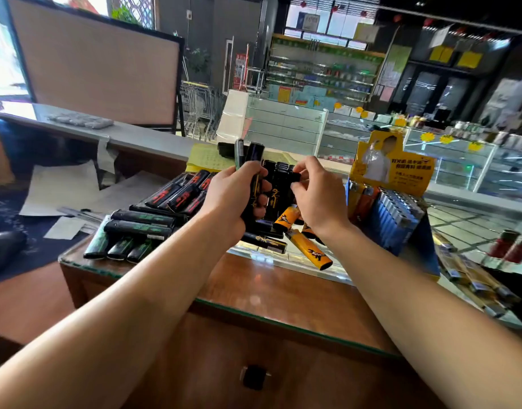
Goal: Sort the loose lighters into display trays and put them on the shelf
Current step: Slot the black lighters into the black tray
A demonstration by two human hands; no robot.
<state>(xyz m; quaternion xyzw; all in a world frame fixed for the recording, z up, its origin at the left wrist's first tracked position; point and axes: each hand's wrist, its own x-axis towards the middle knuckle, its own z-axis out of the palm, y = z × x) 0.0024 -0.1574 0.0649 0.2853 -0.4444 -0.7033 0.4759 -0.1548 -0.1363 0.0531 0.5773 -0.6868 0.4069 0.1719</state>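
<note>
Both forearms are reaching over the table: left hand gripping a bundle of black lighters, right hand pinching another black one. Loose lighters are still littering the table, while the display tray at right is sitting only partly filled, so sorting looks barely halfway.

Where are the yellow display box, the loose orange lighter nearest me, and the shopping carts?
yellow display box [392, 166], head view, front of its printed header card
orange lighter [311, 250], head view, middle of its body
shopping carts [199, 106], head view, wire basket side
</note>
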